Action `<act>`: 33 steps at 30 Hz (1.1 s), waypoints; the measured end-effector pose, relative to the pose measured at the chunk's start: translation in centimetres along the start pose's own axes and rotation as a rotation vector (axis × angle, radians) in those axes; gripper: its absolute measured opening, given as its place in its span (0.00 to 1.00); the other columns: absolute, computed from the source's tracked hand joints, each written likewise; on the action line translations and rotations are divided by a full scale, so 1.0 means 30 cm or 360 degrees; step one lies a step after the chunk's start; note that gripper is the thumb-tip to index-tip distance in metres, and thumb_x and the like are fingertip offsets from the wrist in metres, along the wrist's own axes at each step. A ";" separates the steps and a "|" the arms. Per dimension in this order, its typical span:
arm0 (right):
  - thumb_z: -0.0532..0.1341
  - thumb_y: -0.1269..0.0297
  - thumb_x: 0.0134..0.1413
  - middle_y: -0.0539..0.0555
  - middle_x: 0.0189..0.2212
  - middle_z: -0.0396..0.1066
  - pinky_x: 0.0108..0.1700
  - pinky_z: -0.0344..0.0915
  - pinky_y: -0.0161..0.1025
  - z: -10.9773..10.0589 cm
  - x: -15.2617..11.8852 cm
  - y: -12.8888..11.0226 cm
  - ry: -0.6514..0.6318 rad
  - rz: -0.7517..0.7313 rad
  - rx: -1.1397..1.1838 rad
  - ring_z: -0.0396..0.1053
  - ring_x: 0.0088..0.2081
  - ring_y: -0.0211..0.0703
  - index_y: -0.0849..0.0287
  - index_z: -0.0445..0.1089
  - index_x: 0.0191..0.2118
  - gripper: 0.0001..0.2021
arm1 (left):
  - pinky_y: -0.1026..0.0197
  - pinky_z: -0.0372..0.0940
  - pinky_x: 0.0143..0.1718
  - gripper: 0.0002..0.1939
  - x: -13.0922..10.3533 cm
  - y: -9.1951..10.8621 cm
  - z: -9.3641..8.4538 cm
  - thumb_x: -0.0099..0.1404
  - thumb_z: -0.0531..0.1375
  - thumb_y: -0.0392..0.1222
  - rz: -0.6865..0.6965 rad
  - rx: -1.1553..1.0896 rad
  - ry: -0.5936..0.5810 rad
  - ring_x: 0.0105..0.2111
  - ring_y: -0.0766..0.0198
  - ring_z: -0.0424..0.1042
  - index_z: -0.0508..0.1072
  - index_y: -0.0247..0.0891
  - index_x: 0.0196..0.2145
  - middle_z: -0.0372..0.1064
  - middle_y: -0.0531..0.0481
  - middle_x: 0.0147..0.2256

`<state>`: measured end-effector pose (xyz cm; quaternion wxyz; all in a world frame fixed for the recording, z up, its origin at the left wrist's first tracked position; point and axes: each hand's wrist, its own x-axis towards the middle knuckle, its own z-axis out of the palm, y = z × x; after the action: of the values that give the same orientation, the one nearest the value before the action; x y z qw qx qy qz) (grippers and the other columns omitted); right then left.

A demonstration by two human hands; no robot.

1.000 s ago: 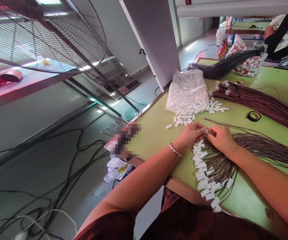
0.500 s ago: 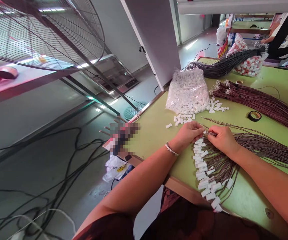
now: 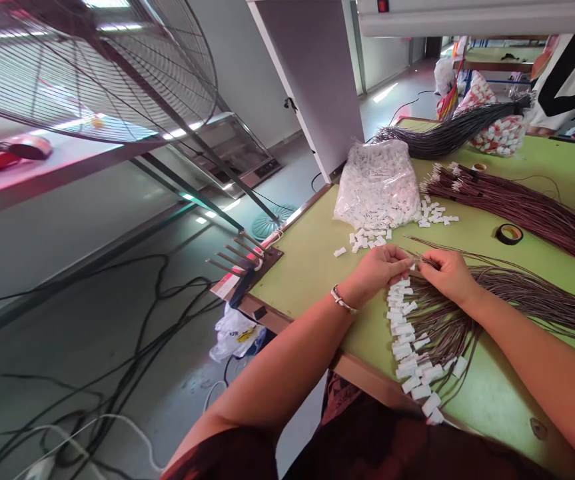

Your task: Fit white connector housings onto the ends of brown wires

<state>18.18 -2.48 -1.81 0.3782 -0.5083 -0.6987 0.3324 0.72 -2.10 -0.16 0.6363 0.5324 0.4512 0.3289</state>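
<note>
Head view: I see left hand [image 3: 381,268] pinching white connector [image 3: 412,267] above worktop [image 3: 307,273]; right hand [image 3: 448,273] closed on brown wires [image 3: 424,261] just beside it (tips too small for me to read). Wired connectors [image 3: 402,329] lie in row nearer body. For clean fit, I'd grip wire close behind tip, line up squarely with connector, push straight, then tug lightly.

Grey floor [image 3: 177,407] here, black cables [image 3: 122,380] strewn across it. Wire-cage fan [image 3: 142,87] in front of grey wall [image 3: 242,67]; tall panel [image 3: 317,73] at edge of green counter [image 3: 297,280]. Bright light patch [image 3: 386,93] on floor beyond.
</note>
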 end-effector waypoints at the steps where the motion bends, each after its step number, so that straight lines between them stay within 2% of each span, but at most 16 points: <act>1: 0.59 0.60 0.46 0.46 0.16 0.59 0.25 0.53 0.33 -0.005 0.004 0.000 0.0006 0.0088 0.0173 0.55 0.20 0.33 0.59 0.65 0.20 0.11 | 0.72 0.49 0.14 0.12 -0.013 0.010 -0.014 0.54 0.65 0.43 -0.0020 0.0114 -0.0127 0.13 0.78 0.55 0.69 0.32 0.25 0.66 0.54 0.17; 5: 0.64 0.51 0.42 0.48 0.20 0.66 0.24 0.58 0.34 -0.013 0.018 -0.007 0.0050 0.0438 0.0744 0.59 0.20 0.33 0.60 0.72 0.29 0.15 | 0.67 0.63 0.25 0.09 -0.046 0.049 -0.082 0.51 0.67 0.41 0.0010 0.0518 -0.0919 0.23 0.68 0.69 0.76 0.33 0.29 0.73 0.49 0.23; 6: 0.65 0.52 0.40 0.47 0.19 0.65 0.22 0.56 0.33 -0.013 0.020 -0.010 0.0046 0.0476 0.0791 0.58 0.19 0.32 0.60 0.72 0.31 0.16 | 0.66 0.64 0.27 0.08 -0.043 0.053 -0.102 0.52 0.66 0.41 0.0074 0.0624 -0.0975 0.25 0.67 0.71 0.77 0.34 0.29 0.74 0.48 0.25; 7: 0.66 0.53 0.38 0.46 0.18 0.64 0.20 0.54 0.33 -0.013 0.022 -0.011 0.0033 0.0499 0.0818 0.56 0.18 0.31 0.60 0.73 0.32 0.17 | 0.65 0.64 0.28 0.08 -0.035 0.054 -0.123 0.53 0.65 0.42 0.0153 0.0743 -0.0875 0.26 0.66 0.70 0.77 0.34 0.29 0.74 0.48 0.26; 8: 0.66 0.55 0.37 0.45 0.17 0.64 0.19 0.52 0.32 -0.013 0.023 -0.012 0.0022 0.0512 0.0843 0.54 0.17 0.30 0.61 0.72 0.34 0.17 | 0.65 0.64 0.29 0.08 -0.023 0.052 -0.144 0.55 0.63 0.42 0.0242 0.0875 -0.0632 0.26 0.66 0.70 0.78 0.34 0.29 0.73 0.48 0.26; 10: 0.67 0.58 0.35 0.45 0.17 0.65 0.19 0.51 0.32 -0.015 0.026 -0.010 0.0020 0.0527 0.0901 0.54 0.17 0.30 0.61 0.72 0.34 0.16 | 0.63 0.64 0.31 0.09 0.008 0.041 -0.182 0.59 0.59 0.41 0.0431 0.1126 0.0127 0.27 0.66 0.68 0.77 0.34 0.29 0.72 0.48 0.27; 11: 0.66 0.59 0.35 0.46 0.18 0.66 0.19 0.52 0.32 -0.016 0.028 -0.007 0.0018 0.0538 0.0925 0.54 0.17 0.30 0.60 0.71 0.32 0.15 | 0.61 0.65 0.34 0.08 0.024 0.034 -0.197 0.59 0.58 0.39 0.0524 0.1259 0.0377 0.29 0.65 0.68 0.77 0.35 0.31 0.72 0.47 0.29; 12: 0.66 0.59 0.35 0.47 0.18 0.66 0.20 0.52 0.32 -0.016 0.029 -0.004 0.0014 0.0551 0.0935 0.55 0.18 0.30 0.60 0.70 0.30 0.13 | 0.59 0.65 0.37 0.09 0.039 0.026 -0.208 0.59 0.57 0.36 0.0600 0.1382 0.0514 0.32 0.63 0.68 0.77 0.35 0.32 0.72 0.47 0.31; 13: 0.65 0.60 0.36 0.47 0.18 0.66 0.20 0.53 0.32 -0.017 0.030 -0.001 0.0013 0.0562 0.0927 0.55 0.18 0.31 0.60 0.69 0.27 0.11 | 0.57 0.65 0.40 0.10 0.051 0.018 -0.215 0.58 0.56 0.34 0.0658 0.1506 0.0524 0.34 0.62 0.68 0.77 0.36 0.33 0.72 0.46 0.33; 16: 0.62 0.60 0.39 0.47 0.17 0.64 0.19 0.49 0.33 -0.014 0.029 0.006 0.0013 0.0592 0.0808 0.54 0.18 0.31 0.60 0.67 0.24 0.08 | 0.54 0.63 0.45 0.11 0.072 0.000 -0.211 0.57 0.56 0.32 0.0720 0.1773 0.0302 0.39 0.58 0.67 0.77 0.37 0.35 0.71 0.45 0.35; 17: 0.62 0.60 0.39 0.46 0.16 0.62 0.19 0.47 0.33 -0.012 0.028 0.007 0.0023 0.0589 0.0753 0.52 0.18 0.31 0.59 0.66 0.23 0.08 | 0.54 0.63 0.45 0.11 0.075 -0.005 -0.203 0.58 0.56 0.33 0.0717 0.1826 0.0286 0.39 0.57 0.67 0.77 0.37 0.36 0.71 0.45 0.35; 22: 0.59 0.61 0.40 0.43 0.15 0.50 0.22 0.42 0.34 0.000 0.025 0.010 0.0101 0.0440 0.0542 0.45 0.19 0.31 0.59 0.62 0.21 0.08 | 0.54 0.63 0.42 0.07 0.085 -0.018 -0.152 0.61 0.56 0.36 0.0684 0.1959 0.0389 0.40 0.55 0.65 0.74 0.36 0.32 0.70 0.44 0.34; 26: 0.59 0.59 0.40 0.44 0.16 0.49 0.24 0.45 0.34 0.003 0.026 0.004 0.0165 0.0337 0.0452 0.46 0.21 0.32 0.58 0.60 0.19 0.10 | 0.53 0.62 0.42 0.09 0.090 -0.018 -0.132 0.63 0.53 0.36 0.0691 0.2058 0.0361 0.38 0.54 0.65 0.74 0.35 0.33 0.70 0.42 0.32; 28: 0.58 0.58 0.40 0.44 0.16 0.50 0.24 0.45 0.34 0.002 0.027 0.001 0.0159 0.0324 0.0432 0.47 0.22 0.33 0.59 0.61 0.19 0.10 | 0.53 0.62 0.43 0.12 0.086 -0.013 -0.129 0.64 0.52 0.36 0.0707 0.1956 0.0417 0.39 0.55 0.65 0.74 0.35 0.40 0.70 0.42 0.34; 30: 0.59 0.57 0.40 0.44 0.16 0.50 0.24 0.46 0.34 0.001 0.026 0.001 0.0157 0.0324 0.0427 0.47 0.22 0.33 0.59 0.62 0.19 0.11 | 0.54 0.62 0.43 0.16 0.076 -0.006 -0.124 0.64 0.52 0.35 0.0719 0.1707 0.0505 0.38 0.57 0.66 0.72 0.35 0.47 0.70 0.43 0.35; 33: 0.59 0.56 0.40 0.44 0.16 0.50 0.24 0.46 0.34 0.000 0.025 0.008 0.0182 0.0326 0.0427 0.47 0.22 0.33 0.59 0.62 0.20 0.11 | 0.60 0.62 0.37 0.14 0.054 0.008 -0.100 0.62 0.55 0.36 0.0576 0.1083 0.0476 0.32 0.63 0.66 0.75 0.36 0.44 0.68 0.48 0.30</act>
<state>18.13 -1.71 -1.89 0.4460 -0.5399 -0.5700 0.4298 -1.43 0.53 -0.37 0.2831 0.7296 0.5207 0.3412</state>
